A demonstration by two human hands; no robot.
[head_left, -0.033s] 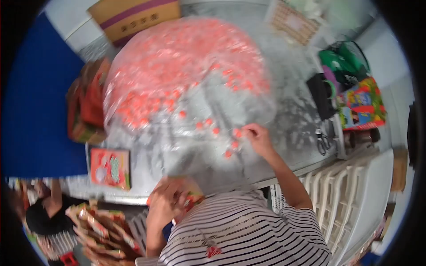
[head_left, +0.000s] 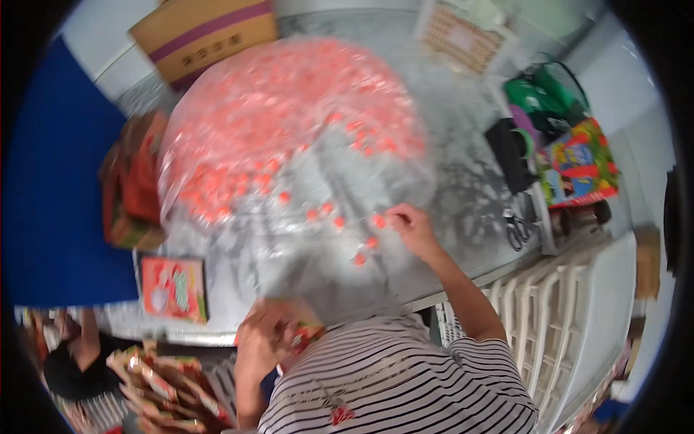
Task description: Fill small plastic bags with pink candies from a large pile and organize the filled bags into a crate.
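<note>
A big clear plastic bag (head_left: 289, 145) full of small orange-red pieces lies on a grey metal table (head_left: 463, 181). Several loose orange pieces (head_left: 338, 222) sit near its front edge. My right hand (head_left: 408, 224) reaches forward and pinches one orange piece (head_left: 379, 220) at the bag's near edge. Close to my striped shirt, my left hand (head_left: 260, 340) holds a small printed packet (head_left: 305, 333).
A cardboard box (head_left: 210, 36) stands at the back. Red printed boxes (head_left: 134, 181) are stacked on the left, with one lying flat (head_left: 173, 288). At the right are scissors (head_left: 517, 231), a green bag (head_left: 542, 94), a colourful box (head_left: 578, 163) and white drawers (head_left: 578, 311). Another person (head_left: 72, 362) is at lower left.
</note>
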